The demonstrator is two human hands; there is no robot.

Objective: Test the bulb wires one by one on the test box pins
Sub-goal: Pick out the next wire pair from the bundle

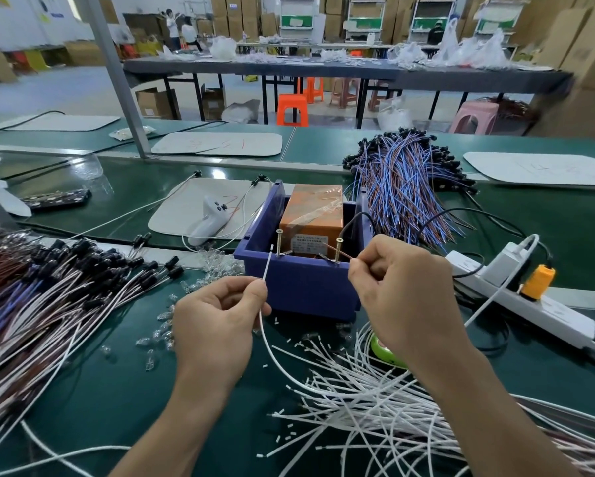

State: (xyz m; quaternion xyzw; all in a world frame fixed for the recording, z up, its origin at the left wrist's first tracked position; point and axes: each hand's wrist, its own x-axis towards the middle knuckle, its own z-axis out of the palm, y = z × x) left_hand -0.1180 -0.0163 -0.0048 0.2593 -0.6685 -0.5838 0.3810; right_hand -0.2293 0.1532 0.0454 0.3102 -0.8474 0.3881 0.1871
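Observation:
The test box (306, 287) is a blue plastic bin holding an orange unit (313, 215), with two upright brass screw pins on its front rim. My left hand (216, 321) pinches a white wire (267, 266); the wire's tip points up close beside the left pin (279, 241). My right hand (402, 290) pinches a thin brown wire end (337, 252) that reaches across to the right pin (339, 249). The white wire curves down between my hands into a loose pile of white wires (368, 401). No bulb on this wire is visible.
Black-capped bulb wires (48, 297) are heaped at the left, and a blue and brown bundle (406, 180) lies behind the box. A white power strip with an orange plug (537, 280) sits at the right. Loose clear bulbs (158, 328) and a green roll (385, 351) lie on the green mat.

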